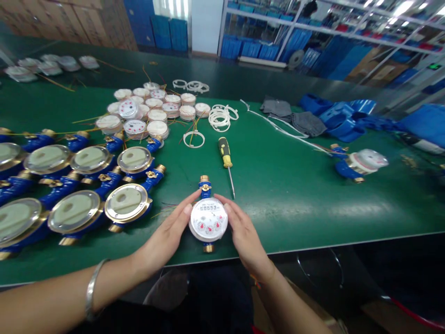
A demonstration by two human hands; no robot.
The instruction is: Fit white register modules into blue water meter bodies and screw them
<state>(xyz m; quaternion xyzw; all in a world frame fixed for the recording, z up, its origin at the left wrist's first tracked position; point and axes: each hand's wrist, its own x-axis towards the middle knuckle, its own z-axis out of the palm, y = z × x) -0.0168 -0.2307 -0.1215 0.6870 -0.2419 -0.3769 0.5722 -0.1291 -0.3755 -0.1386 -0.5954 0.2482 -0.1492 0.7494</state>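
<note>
In front of me a water meter (208,220) stands near the table's front edge, its white dial with red pointers facing up. Its blue body shows a brass-threaded end at the far side and another at the near side. My left hand (170,232) presses against the dial unit's left side, fingers together and pointing away from me. From the right, my right hand (243,229) cups the same round unit. Just beyond, a yellow-and-black screwdriver (225,153) lies with its tip toward my right hand.
Rows of blue-and-brass meter bodies (128,204) fill the left. Behind them sit several round dial units (157,115) with thin wires, beside white plastic rings (219,118). Another assembled meter (361,162) stands at right, near grey cloths (276,106) and blue plastic parts (342,118).
</note>
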